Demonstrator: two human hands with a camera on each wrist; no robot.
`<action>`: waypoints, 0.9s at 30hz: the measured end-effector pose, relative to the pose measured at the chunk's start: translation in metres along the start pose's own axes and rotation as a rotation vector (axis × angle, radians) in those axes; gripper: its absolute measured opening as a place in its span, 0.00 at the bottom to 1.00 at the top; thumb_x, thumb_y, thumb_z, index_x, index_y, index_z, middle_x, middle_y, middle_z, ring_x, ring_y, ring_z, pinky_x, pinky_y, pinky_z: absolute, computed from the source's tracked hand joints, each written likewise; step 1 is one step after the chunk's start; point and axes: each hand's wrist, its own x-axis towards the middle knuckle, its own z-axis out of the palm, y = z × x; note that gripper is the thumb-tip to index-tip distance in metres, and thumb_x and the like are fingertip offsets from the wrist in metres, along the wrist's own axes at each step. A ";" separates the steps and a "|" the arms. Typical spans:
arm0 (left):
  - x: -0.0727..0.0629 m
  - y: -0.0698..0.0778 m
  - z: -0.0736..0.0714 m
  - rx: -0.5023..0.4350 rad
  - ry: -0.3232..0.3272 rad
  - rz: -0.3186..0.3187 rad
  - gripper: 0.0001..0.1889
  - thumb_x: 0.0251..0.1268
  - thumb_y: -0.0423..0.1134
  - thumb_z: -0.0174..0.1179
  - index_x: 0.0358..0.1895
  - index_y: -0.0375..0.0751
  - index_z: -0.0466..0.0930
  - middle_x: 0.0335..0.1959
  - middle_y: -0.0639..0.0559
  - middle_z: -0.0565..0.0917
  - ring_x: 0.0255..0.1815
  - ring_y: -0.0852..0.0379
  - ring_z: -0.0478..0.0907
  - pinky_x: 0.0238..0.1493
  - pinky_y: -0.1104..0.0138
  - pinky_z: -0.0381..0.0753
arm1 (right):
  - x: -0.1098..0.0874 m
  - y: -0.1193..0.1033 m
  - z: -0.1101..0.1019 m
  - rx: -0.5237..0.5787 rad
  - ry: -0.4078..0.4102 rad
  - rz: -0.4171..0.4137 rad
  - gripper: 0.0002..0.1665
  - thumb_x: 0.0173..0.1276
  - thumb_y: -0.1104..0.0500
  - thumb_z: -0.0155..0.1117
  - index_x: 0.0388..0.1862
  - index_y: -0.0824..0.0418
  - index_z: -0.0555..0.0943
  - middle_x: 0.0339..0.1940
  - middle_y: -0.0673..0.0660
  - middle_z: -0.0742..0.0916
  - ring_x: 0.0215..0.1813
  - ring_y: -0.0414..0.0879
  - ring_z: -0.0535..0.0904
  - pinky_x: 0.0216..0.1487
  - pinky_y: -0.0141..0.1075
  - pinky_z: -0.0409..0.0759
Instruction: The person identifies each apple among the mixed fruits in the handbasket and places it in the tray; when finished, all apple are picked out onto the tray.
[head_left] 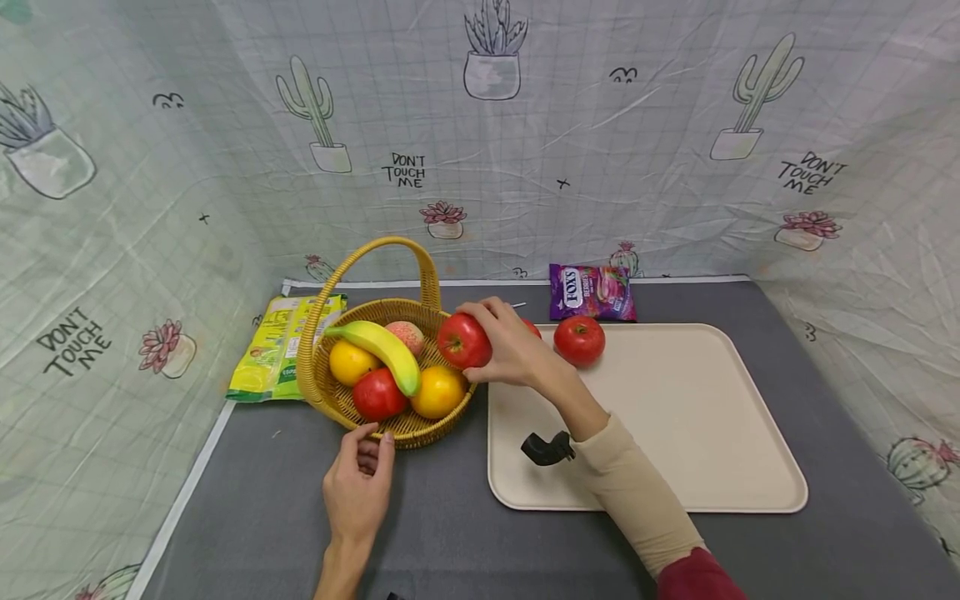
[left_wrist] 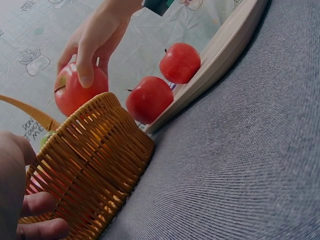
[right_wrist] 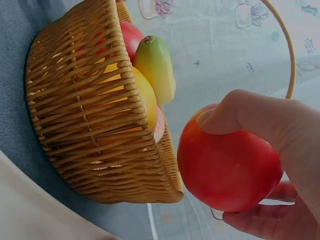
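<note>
My right hand [head_left: 510, 342] grips a red apple [head_left: 464, 340] just above the right rim of a wicker basket [head_left: 408, 439]. In the right wrist view, the thumb lies across the apple [right_wrist: 227, 165] with fingers beneath it. Inside the basket are a banana [head_left: 382, 348], two oranges [head_left: 438, 392], another red apple [head_left: 379, 395] and a peach [head_left: 406, 337]. Fingers loosely bent, my left hand [head_left: 358, 483] has its fingertips right at the basket's front rim. Two more red apples [head_left: 580, 340] lie at the tray's far left corner, one mostly hidden behind the right hand.
A beige tray [head_left: 675, 417] lies right of the basket. Behind it is a purple Fox's candy bag [head_left: 592, 292]. A yellow-green packet [head_left: 277, 350] lies partly behind the basket at left. The basket's tall handle [head_left: 397, 242] arches upward. Cactus-print sheeting surrounds the grey table.
</note>
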 end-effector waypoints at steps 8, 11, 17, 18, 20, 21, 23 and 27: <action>0.000 0.000 0.000 -0.003 0.002 0.009 0.11 0.64 0.38 0.67 0.47 0.38 0.83 0.23 0.56 0.82 0.21 0.70 0.73 0.26 0.81 0.74 | -0.015 0.003 -0.006 0.021 0.042 0.025 0.50 0.49 0.48 0.80 0.71 0.47 0.66 0.63 0.58 0.73 0.64 0.54 0.71 0.58 0.54 0.82; 0.000 0.000 0.000 -0.002 0.004 0.009 0.11 0.64 0.38 0.67 0.47 0.38 0.83 0.23 0.56 0.82 0.21 0.70 0.73 0.26 0.81 0.74 | -0.020 0.004 -0.008 0.024 0.043 0.040 0.50 0.50 0.47 0.79 0.71 0.47 0.66 0.63 0.58 0.73 0.64 0.54 0.71 0.58 0.54 0.82; 0.000 0.000 0.000 0.001 0.006 0.004 0.11 0.64 0.37 0.68 0.47 0.38 0.83 0.23 0.56 0.82 0.21 0.70 0.73 0.26 0.81 0.73 | -0.030 0.008 -0.012 0.024 0.069 0.037 0.50 0.49 0.44 0.78 0.70 0.48 0.67 0.63 0.58 0.74 0.63 0.54 0.73 0.59 0.54 0.82; 0.000 0.000 0.000 0.001 0.005 0.003 0.11 0.64 0.37 0.68 0.47 0.38 0.83 0.23 0.56 0.82 0.21 0.70 0.73 0.26 0.81 0.73 | -0.031 0.008 -0.012 0.029 0.075 0.036 0.50 0.49 0.44 0.79 0.70 0.49 0.67 0.62 0.58 0.74 0.62 0.54 0.73 0.59 0.54 0.82; 0.000 -0.001 0.000 0.002 0.005 0.003 0.11 0.64 0.38 0.68 0.47 0.38 0.83 0.23 0.56 0.82 0.21 0.70 0.73 0.26 0.81 0.73 | -0.035 0.010 -0.013 0.030 0.083 0.040 0.51 0.49 0.43 0.79 0.70 0.49 0.67 0.62 0.58 0.75 0.62 0.53 0.75 0.59 0.53 0.82; 0.000 -0.001 0.000 0.002 0.005 0.004 0.11 0.64 0.38 0.68 0.47 0.39 0.83 0.23 0.56 0.82 0.21 0.70 0.73 0.26 0.81 0.73 | -0.037 0.011 -0.013 0.029 0.086 0.045 0.51 0.48 0.43 0.79 0.70 0.50 0.67 0.62 0.58 0.75 0.62 0.53 0.75 0.59 0.53 0.82; 0.000 -0.001 0.000 0.001 0.005 0.004 0.11 0.64 0.38 0.68 0.47 0.39 0.83 0.23 0.56 0.81 0.21 0.70 0.73 0.26 0.81 0.73 | -0.041 0.013 -0.014 0.027 0.096 0.061 0.52 0.48 0.43 0.79 0.70 0.50 0.67 0.62 0.58 0.75 0.61 0.54 0.76 0.59 0.53 0.82; 0.000 -0.001 0.000 -0.003 0.007 0.010 0.11 0.64 0.37 0.68 0.47 0.39 0.83 0.23 0.56 0.81 0.21 0.70 0.73 0.26 0.81 0.73 | -0.048 0.017 -0.016 0.024 0.127 0.085 0.51 0.47 0.43 0.80 0.70 0.49 0.67 0.60 0.58 0.75 0.59 0.54 0.77 0.58 0.54 0.82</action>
